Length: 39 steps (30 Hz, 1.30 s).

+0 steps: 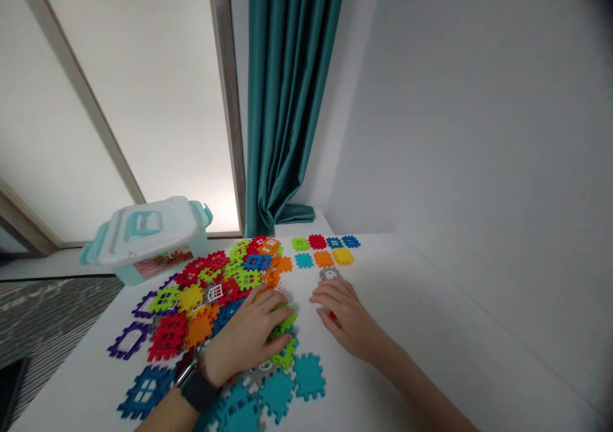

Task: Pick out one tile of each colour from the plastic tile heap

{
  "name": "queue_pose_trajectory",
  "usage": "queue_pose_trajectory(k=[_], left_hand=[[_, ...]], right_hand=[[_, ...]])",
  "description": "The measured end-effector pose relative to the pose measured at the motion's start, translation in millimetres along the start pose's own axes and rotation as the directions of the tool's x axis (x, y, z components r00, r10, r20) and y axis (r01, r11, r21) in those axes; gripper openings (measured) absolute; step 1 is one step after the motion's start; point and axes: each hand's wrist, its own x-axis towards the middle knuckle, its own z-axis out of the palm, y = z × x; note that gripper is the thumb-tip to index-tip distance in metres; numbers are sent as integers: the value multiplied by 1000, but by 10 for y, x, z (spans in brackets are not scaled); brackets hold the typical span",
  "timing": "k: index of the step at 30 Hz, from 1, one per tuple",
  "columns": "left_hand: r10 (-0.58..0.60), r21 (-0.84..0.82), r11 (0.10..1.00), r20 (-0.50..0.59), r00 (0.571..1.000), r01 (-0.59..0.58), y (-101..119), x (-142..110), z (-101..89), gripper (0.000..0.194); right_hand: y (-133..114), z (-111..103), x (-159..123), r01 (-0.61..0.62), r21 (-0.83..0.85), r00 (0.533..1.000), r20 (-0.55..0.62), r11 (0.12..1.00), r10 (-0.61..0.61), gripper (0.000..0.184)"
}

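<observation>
Head view. A lime-green plastic waffle block [286,356], square with notched edges, lies flat on the white worktop [431,336]. It is nearly as wide as long, so it has no marked long axis, and it sits partly under the left hand [246,336].

Left forearm comes in from the lower left, with a black smartwatch [194,387] on the wrist. The fingers point right and curve down over the green pieces, touching them. Hand moderately narrow, loosely cupped; cannot tell whether it grips anything.

Right forearm comes in from the lower right. The right hand [343,314] lies low, with fingers together and pointing left, toward the left hand. Hand narrow. A small red plastic piece [332,315] shows beneath it, and a small grey window piece [329,273] sits just beyond the fingertips. Cannot tell whether the red piece is held.

Beyond the hands, small square pieces stand in two tidy rows: a green [300,244], red, and two blue above; a teal [304,260], orange and yellow below. A heaped multicoloured pile of waffle blocks [225,272] spreads left of them. Large teal square blocks [309,376] lie near the left wrist. A translucent plastic storage box with a white lid and teal latches [148,231] stands at the far left corner, before a teal curtain [287,87].
</observation>
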Motion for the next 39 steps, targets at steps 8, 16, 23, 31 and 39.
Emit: queue_pose_trajectory(k=[8,16,23,31,39], left_hand=[[41,-32,999,11,999,-40,105,8,-9,27],[29,-43,999,47,998,-27,144,3,26,30],[24,-46,999,55,998,-21,128,-3,11,32],[-17,21,1000,-1,1000,17,43,7,-158,50],[-15,108,994,-127,992,28,-102,-63,-381,67]], right_hand=[[-275,-16,-477,-36,65,995,94,997,30,28],[-528,-27,-609,-49,101,972,234,994,24,30],[-402,64,-638,-62,95,989,141,994,48,42],[-232,-60,-365,10,8,1000,-23,1000,-10,42],[-349,-83,168,118,7,988,-99,993,-116,33]])
